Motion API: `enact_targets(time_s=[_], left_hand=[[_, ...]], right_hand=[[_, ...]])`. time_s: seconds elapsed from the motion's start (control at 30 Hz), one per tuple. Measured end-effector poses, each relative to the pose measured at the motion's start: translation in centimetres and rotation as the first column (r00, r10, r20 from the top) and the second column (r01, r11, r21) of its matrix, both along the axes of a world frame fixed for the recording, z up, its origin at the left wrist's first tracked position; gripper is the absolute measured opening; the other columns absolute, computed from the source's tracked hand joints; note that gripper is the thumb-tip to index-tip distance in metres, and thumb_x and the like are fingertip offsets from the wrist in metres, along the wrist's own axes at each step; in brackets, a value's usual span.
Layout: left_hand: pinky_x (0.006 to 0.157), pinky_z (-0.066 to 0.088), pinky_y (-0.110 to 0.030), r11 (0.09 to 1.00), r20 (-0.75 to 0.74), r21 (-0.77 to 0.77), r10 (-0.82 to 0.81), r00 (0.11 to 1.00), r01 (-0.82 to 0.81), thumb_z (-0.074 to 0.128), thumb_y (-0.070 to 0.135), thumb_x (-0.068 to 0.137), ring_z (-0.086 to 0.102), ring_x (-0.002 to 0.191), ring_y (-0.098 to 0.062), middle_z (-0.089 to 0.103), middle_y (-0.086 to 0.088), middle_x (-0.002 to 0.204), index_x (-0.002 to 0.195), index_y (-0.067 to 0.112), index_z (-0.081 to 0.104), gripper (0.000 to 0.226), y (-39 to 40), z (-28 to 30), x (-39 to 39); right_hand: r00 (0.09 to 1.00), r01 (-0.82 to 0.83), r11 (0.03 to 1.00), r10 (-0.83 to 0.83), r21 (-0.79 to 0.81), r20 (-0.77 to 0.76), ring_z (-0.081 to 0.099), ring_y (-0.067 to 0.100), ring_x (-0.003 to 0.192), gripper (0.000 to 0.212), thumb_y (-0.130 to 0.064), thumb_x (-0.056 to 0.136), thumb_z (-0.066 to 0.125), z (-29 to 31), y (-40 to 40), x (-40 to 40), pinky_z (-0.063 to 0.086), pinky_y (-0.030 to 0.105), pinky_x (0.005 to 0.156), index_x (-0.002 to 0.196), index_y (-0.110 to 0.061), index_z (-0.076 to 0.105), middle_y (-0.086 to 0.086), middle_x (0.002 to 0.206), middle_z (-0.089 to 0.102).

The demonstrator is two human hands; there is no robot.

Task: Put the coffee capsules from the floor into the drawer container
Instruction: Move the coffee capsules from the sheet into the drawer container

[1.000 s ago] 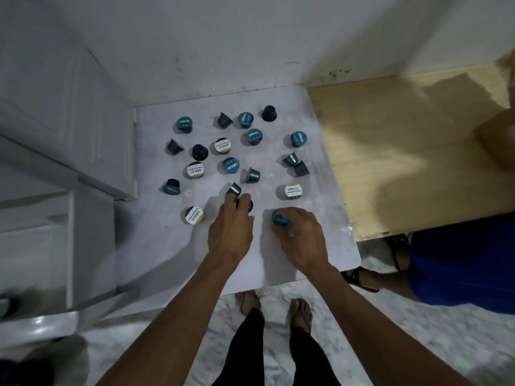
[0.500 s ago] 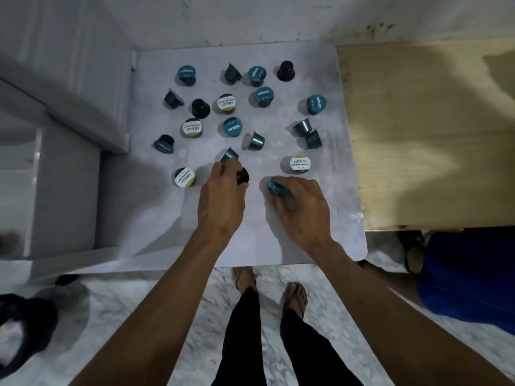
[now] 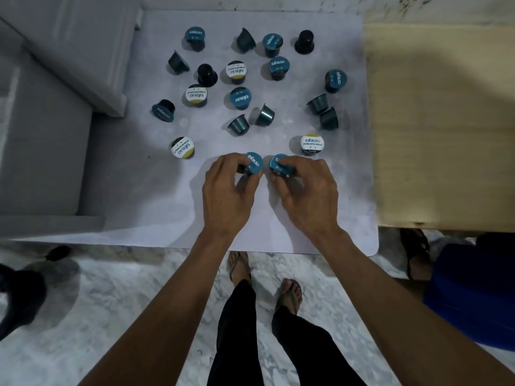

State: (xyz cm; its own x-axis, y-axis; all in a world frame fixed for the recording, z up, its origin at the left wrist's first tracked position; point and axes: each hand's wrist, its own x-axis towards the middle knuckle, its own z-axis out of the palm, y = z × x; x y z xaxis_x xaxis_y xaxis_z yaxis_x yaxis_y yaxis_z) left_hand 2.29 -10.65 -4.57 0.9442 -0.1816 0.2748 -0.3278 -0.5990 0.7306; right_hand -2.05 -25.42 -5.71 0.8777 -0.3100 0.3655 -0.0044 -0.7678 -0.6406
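Several coffee capsules lie scattered on a white sheet (image 3: pixel 156 196) on the floor, some with teal lids, some white and yellow, some black. My left hand (image 3: pixel 227 190) grips a teal-lidded capsule (image 3: pixel 254 163) just above the sheet. My right hand (image 3: pixel 305 190) grips another teal-lidded capsule (image 3: pixel 277 164) right beside it. A white-lidded capsule (image 3: pixel 312 143) stands just beyond my right hand. Another white-lidded capsule (image 3: pixel 182 147) sits to the left of my left hand. A grey drawer unit (image 3: pixel 47 151) stands at the left edge of the sheet.
A wooden board (image 3: pixel 440 135) lies right of the sheet. My feet (image 3: pixel 264 277) in sandals stand on the marble floor below the sheet. A person in blue (image 3: pixel 471 291) with a sandalled foot is at the right. A dark object (image 3: pixel 19 299) lies at lower left.
Both hands have lifted their capsules off the sheet and brought them together; the left capsule's teal lid now shows. The camera has moved closer and tilted further down.
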Motion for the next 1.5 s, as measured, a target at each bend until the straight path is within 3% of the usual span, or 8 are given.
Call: enact_targets(time_s=[0.33,0.57,0.77,0.87,0.97,1.1,1.27,1.5], left_hand=[[0.086,0.053,-0.037,1.000,0.075,-0.021,0.021,0.997,-0.020,0.074,0.019,0.085,0.064,0.094,-0.017,0.072,-0.004,0.104,0.105,0.005,0.069,0.024,0.4,-1.3,-0.3],[0.086,0.055,-0.034,0.995,0.054,-0.098,0.023,0.998,-0.018,0.075,0.016,0.085,0.065,0.097,-0.019,0.071,-0.005,0.106,0.107,0.004,0.069,0.026,1.3,-0.5,-0.9],[0.081,0.049,-0.021,0.973,0.002,-0.184,0.144,0.990,-0.141,0.079,0.015,0.080,0.059,0.091,-0.004,0.068,0.008,0.102,0.101,0.010,0.070,0.024,4.5,4.3,-2.4],[0.077,0.053,-0.028,0.949,-0.035,-0.244,0.199,0.979,-0.202,0.079,0.020,0.079,0.061,0.087,-0.010,0.070,0.008,0.101,0.101,0.017,0.070,0.023,6.7,7.7,-2.5],[0.076,0.054,-0.034,0.941,-0.018,-0.262,0.219,0.976,-0.216,0.079,0.023,0.079,0.063,0.087,-0.017,0.070,0.010,0.101,0.100,0.026,0.068,0.024,9.6,11.1,-2.2],[0.074,0.054,-0.032,0.932,-0.005,-0.264,0.254,0.967,-0.246,0.082,0.016,0.077,0.061,0.085,-0.004,0.065,0.020,0.099,0.101,0.025,0.068,0.029,14.5,15.2,-1.8],[0.077,0.056,-0.034,0.947,0.067,-0.236,0.238,0.969,-0.216,0.082,0.013,0.077,0.066,0.091,-0.014,0.071,0.007,0.105,0.102,0.020,0.069,0.029,23.7,18.6,-1.4],[0.069,0.052,-0.013,0.959,0.012,-0.153,0.242,0.970,-0.238,0.082,0.021,0.076,0.065,0.091,-0.003,0.071,0.010,0.104,0.101,0.022,0.070,0.027,38.9,21.1,0.9]], right_hand=[[0.998,-0.006,0.999,0.008,-0.035,0.066,0.062,0.025,0.082,0.025,-0.019,0.083,0.075,-0.8,-0.2,-0.5,0.051,0.033,0.074,0.104,-0.006,0.072,0.007,0.100,0.073],[0.997,0.020,0.989,-0.031,0.145,0.076,0.067,0.028,0.075,0.026,-0.017,0.081,0.079,0.0,-0.1,-0.8,0.058,0.045,0.067,0.102,-0.004,0.072,0.010,0.093,0.072],[0.999,0.023,0.973,-0.031,0.229,0.031,0.062,0.015,0.073,0.026,-0.024,0.082,0.078,4.7,1.9,-1.2,0.052,0.030,0.066,0.104,-0.012,0.073,0.002,0.088,0.071],[0.998,-0.016,0.964,0.000,0.266,0.059,0.061,0.011,0.072,0.025,-0.027,0.082,0.078,8.1,3.6,-0.6,0.048,0.024,0.062,0.103,-0.015,0.073,-0.002,0.091,0.072],[0.995,-0.068,0.964,0.046,0.257,0.090,0.061,0.012,0.072,0.026,-0.027,0.081,0.079,11.4,5.8,0.3,0.046,0.021,0.060,0.104,-0.015,0.073,-0.004,0.092,0.071],[0.990,-0.119,0.950,0.092,0.287,0.103,0.059,0.004,0.074,0.025,-0.029,0.081,0.078,15.2,10.3,1.3,0.042,0.012,0.059,0.103,-0.019,0.073,-0.007,0.089,0.068],[0.985,-0.157,0.944,0.127,0.290,0.118,0.062,0.007,0.073,0.026,-0.031,0.080,0.078,18.5,18.2,2.6,0.044,0.011,0.059,0.102,-0.019,0.073,-0.004,0.087,0.070],[0.979,-0.203,0.920,0.190,0.335,0.070,0.063,0.009,0.071,0.023,-0.027,0.080,0.079,20.6,30.5,4.7,0.050,0.026,0.058,0.101,-0.020,0.074,-0.006,0.084,0.069]])
